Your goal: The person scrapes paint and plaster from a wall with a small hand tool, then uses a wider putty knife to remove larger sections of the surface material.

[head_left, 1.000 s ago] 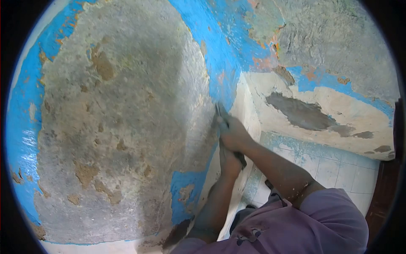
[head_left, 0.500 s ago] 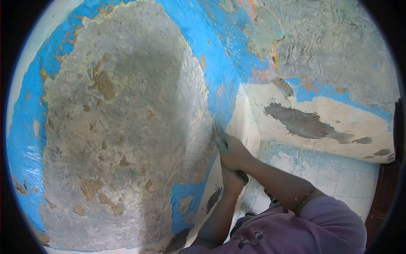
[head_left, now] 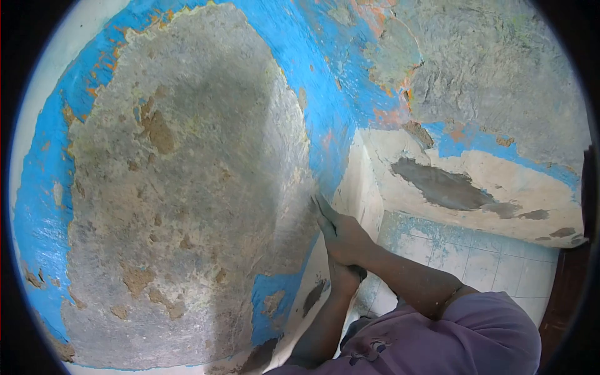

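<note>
My right hand (head_left: pixel 347 237) lies over the front of my left hand, its fingers pointed at the wall near the corner. Below it, my left hand (head_left: pixel 344 278) is closed, and the dark butt end of a hand tool (head_left: pixel 360 272) sticks out at its heel. The tool's working end is hidden behind my fingers, so its kind does not show. Both hands are at the right edge of the bare grey patch (head_left: pixel 206 187), where it meets a band of blue paint (head_left: pixel 328 144). The fingertips seem to touch the wall there.
On the right, a second wall (head_left: pixel 487 75) shows rough grey plaster above a cream strip (head_left: pixel 387 150) with a dark grey patch (head_left: pixel 444 184). Pale tiles (head_left: pixel 481 262) lie below it. A dark red-brown edge (head_left: pixel 562 294) stands at far right.
Both hands have slid slightly down the wall together, keeping the same grip. The whole view has shifted a little as well.
</note>
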`<state>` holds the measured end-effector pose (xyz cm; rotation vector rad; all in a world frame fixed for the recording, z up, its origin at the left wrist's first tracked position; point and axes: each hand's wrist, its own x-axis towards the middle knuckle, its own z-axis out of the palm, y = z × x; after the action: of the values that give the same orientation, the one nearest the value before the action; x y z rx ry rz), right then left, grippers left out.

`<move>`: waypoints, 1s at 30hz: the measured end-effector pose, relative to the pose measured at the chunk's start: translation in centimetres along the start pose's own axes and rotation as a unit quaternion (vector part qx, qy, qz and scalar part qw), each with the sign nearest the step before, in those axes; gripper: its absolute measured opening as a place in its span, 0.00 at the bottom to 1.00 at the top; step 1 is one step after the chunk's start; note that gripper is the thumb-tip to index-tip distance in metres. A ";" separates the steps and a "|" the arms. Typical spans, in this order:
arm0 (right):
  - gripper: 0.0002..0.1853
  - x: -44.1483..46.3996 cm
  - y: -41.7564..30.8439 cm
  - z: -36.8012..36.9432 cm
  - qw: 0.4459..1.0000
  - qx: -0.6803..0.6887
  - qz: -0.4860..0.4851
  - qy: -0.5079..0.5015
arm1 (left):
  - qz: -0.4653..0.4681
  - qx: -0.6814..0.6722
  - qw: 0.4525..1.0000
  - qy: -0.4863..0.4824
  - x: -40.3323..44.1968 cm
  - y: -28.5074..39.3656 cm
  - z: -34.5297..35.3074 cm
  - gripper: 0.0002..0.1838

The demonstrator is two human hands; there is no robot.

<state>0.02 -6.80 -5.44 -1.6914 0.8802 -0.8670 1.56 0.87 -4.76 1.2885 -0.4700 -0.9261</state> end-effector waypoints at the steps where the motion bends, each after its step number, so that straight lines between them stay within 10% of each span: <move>1: 0.28 0.0 -0.1 0.3 1.000 -0.007 -0.025 0.002 | 0.005 0.003 1.000 -0.002 1.5 -1.1 -1.3 0.15; 3: 0.28 1.4 -0.7 -0.6 1.000 0.005 0.018 -0.017 | -0.062 0.004 0.979 -0.194 4.1 -4.1 -4.5 0.23; 7: 0.26 0.1 -0.9 -1.4 0.993 -0.003 0.081 -0.081 | -0.064 0.036 0.976 -0.205 2.2 -4.3 -3.6 0.24; 9: 0.26 -0.3 -1.2 -1.2 0.994 0.007 0.075 -0.074 | -0.072 -0.066 0.995 -0.003 -0.2 -1.5 -0.2 0.22; 13: 0.29 1.3 -0.3 -0.8 0.997 0.031 0.055 -0.044 | -0.062 0.078 0.975 -0.198 3.5 -4.1 -4.7 0.20; 21: 0.29 2.1 0.6 -0.4 0.997 0.031 0.057 -0.035 | 0.019 0.101 0.992 -0.077 3.8 -5.7 -5.2 0.15; 23: 0.29 2.2 0.6 -0.6 0.994 0.065 0.084 -0.030 | -0.161 0.136 0.964 -0.163 4.7 -1.8 -4.0 0.21; 24: 0.27 1.1 0.6 -0.6 0.998 0.044 0.045 -0.023 | 0.016 0.197 0.971 -0.134 4.3 -5.1 -4.4 0.21; 28: 0.25 1.4 0.4 -0.7 0.999 -0.003 0.043 -0.019 | 0.095 0.235 0.962 -0.104 3.7 -5.4 -3.9 0.21; 30: 0.25 3.3 -0.3 -1.9 0.994 0.049 0.095 -0.031 | -0.037 0.202 0.972 -0.114 5.9 -3.3 -3.4 0.21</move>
<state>-0.03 -10.44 -4.23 -1.5151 0.9237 -0.7136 6.43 -1.79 -9.88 1.5805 -0.8267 -1.0836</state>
